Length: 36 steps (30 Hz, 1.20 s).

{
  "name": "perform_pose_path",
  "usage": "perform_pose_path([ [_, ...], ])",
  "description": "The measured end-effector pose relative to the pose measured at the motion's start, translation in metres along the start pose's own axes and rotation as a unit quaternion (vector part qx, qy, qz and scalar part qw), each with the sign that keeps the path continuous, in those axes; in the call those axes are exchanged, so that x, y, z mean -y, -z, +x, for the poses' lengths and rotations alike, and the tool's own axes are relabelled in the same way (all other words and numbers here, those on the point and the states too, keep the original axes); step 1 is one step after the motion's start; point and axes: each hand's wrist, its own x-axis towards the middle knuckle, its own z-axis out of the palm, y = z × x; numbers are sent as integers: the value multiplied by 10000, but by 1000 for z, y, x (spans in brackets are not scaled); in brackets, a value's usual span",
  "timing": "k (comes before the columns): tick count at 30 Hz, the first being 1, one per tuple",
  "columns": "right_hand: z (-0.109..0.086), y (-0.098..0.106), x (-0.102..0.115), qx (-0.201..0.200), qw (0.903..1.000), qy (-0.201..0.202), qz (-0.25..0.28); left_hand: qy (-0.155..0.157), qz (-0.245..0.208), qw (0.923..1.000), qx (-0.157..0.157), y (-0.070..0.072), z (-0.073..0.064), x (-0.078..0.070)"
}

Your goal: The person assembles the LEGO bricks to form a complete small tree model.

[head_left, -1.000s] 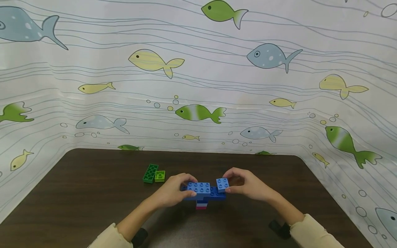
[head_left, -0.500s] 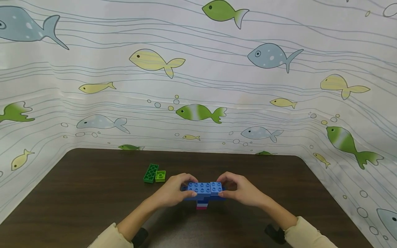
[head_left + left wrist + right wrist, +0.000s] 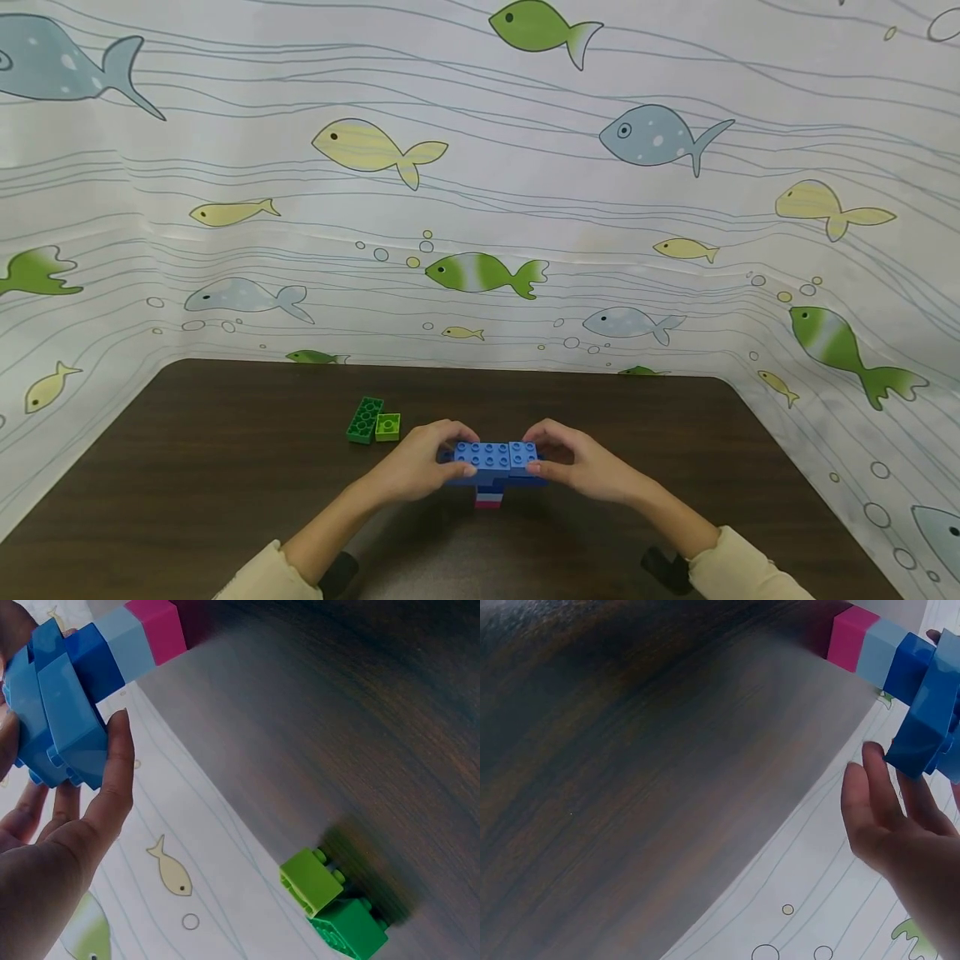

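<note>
A toy-brick tower stands between both hands, with a pink brick (image 3: 488,503) at its foot. Above that come a pale blue brick (image 3: 126,645) and a dark blue brick (image 3: 909,667), then a wider dark blue layer. On top, a long light blue building brick (image 3: 480,455) and a small light blue building brick (image 3: 522,456) sit side by side, studs up. My left hand (image 3: 416,462) holds the long one by its left end, thumb in front and fingers behind. With thumb and fingers my right hand (image 3: 588,468) pinches the small one from the right.
Left of the tower, farther back on the dark wooden table (image 3: 247,467), lie a dark green brick (image 3: 365,419) and a lime green brick (image 3: 387,427), side by side. A white fish-patterned sheet (image 3: 525,208) rises behind the table and along its sides.
My right hand has brought the small light blue building brick left and down onto the dark blue layer, against the long brick. My left hand has kept its place.
</note>
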Motion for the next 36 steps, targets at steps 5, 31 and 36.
perform_pose_path([
  [5,0,0,-2,58,10000,49,-60,0,23,10000,1,0,0,0],
  [31,4,1,2,108,9981,538,-268,-69,15,9999,-124,-3,-1,1],
  [36,3,2,0,55,9977,599,-301,-116,49,9998,-134,-3,-1,2],
])
